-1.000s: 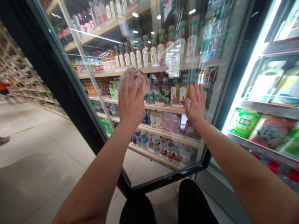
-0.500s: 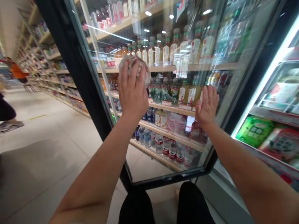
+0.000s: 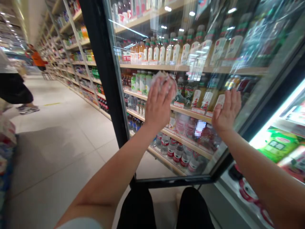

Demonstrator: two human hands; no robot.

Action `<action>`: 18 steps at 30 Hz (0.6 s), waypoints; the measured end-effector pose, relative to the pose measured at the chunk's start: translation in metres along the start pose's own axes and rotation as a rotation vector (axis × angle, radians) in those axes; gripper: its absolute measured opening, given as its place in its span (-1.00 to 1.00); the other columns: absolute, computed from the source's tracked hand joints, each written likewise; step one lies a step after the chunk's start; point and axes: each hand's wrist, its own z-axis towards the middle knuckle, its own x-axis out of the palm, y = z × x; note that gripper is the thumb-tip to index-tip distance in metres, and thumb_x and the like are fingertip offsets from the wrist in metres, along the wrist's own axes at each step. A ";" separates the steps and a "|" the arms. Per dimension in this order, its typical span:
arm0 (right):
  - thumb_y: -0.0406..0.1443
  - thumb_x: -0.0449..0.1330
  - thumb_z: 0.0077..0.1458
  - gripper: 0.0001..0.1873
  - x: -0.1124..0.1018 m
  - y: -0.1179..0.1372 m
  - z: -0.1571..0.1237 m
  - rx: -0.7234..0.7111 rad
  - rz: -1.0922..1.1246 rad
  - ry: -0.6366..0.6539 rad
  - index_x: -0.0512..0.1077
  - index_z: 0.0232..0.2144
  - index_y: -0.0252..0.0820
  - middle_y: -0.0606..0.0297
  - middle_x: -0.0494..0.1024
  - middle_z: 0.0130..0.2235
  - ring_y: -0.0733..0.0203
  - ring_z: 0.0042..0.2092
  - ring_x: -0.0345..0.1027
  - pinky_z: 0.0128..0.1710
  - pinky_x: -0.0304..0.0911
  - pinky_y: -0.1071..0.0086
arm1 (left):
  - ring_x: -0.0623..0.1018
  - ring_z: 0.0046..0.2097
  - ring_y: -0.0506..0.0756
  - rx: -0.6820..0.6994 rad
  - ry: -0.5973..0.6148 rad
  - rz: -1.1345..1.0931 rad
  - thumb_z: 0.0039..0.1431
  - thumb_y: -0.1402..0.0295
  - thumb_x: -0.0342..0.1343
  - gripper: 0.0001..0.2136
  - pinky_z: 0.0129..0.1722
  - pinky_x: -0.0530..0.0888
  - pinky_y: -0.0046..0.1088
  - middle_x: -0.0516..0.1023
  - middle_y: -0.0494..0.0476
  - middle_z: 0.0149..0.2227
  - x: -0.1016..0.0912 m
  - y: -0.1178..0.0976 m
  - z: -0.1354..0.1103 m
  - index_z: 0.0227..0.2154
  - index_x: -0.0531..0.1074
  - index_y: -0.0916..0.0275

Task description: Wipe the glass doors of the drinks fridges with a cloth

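Note:
A glass door [image 3: 175, 182] with a black frame stands open in front of me. My left hand [image 3: 157, 108] presses a crumpled, pale cloth with reddish marks [image 3: 172, 83] against the pane, fingers over it. To the right, my right hand [image 3: 226, 111] is raised at the same glass with its palm toward it and its fingers stretched out. It holds nothing. Reflections of ceiling lamps streak the upper pane. Part of the cloth is hidden under my left fingers.
Through the pane, shelves hold rows of bottles [image 3: 177, 154]. At right, a lit cooler contains green packages [image 3: 277, 144]. Long stocked shelves [image 3: 82, 58] line the aisle. A person in a black skirt [image 3: 14, 89] is at the left; another in orange [image 3: 37, 58] is farther off.
My left hand has moved the cloth rightward and somewhat down the glass, closer to my right hand. My right hand stays flat at the pane. The view has turned left.

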 end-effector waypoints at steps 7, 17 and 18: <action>0.01 -0.25 0.39 -0.28 -0.004 -0.005 0.069 0.023 0.021 -0.015 -0.10 0.52 0.06 0.44 -0.17 0.52 -0.07 0.54 -0.25 0.53 -0.27 -0.01 | -0.15 0.53 0.09 0.069 0.059 -0.061 0.45 0.50 -0.12 -0.51 0.55 -0.13 -0.18 0.29 0.05 0.41 0.001 -0.004 -0.016 0.38 0.26 0.15; -0.05 -0.31 0.44 -0.33 -0.003 0.010 0.075 -0.011 -0.059 0.039 -0.42 0.50 0.32 0.72 -0.35 0.49 0.15 0.56 -0.41 0.57 -0.25 0.01 | -0.14 0.54 0.13 0.230 -0.018 0.073 0.45 0.47 -0.05 -0.56 0.56 -0.14 -0.21 0.37 -0.03 0.36 0.039 -0.049 -0.034 0.32 0.36 0.18; -0.04 -0.32 0.44 -0.34 -0.004 0.011 0.075 0.000 -0.063 0.029 -0.45 0.47 0.42 0.80 -0.36 0.48 0.19 0.55 -0.40 0.57 -0.25 0.06 | -0.13 0.54 0.14 0.195 -0.027 0.086 0.46 0.46 -0.06 -0.55 0.57 -0.15 -0.21 0.35 -0.02 0.38 0.039 -0.049 -0.027 0.34 0.33 0.18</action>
